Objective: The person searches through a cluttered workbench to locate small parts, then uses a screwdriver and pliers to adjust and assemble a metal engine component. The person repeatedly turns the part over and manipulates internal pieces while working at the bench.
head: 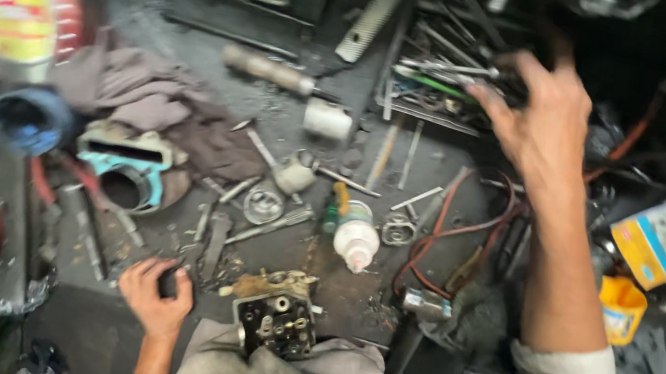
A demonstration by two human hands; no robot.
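Right hand (546,115) reached into tray of long tools (440,73), fingers spread, nothing held yet. Left hand (158,289) curled tight around small dark part (168,281) (too blurry to name), beside metal engine piece (277,314) on lap. Looked like tool-picking step; next needed careful pinch on one tool.

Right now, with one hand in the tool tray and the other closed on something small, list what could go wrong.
1. The right hand reaches into the crowded dark tray of long metal tools; a point or edge could nick it.
2. The white plastic squeeze bottle lies on its side and might leak.
3. The left hand closes on a small dark part beside the grimy metal engine block; dropped, it could vanish among the scattered bits.
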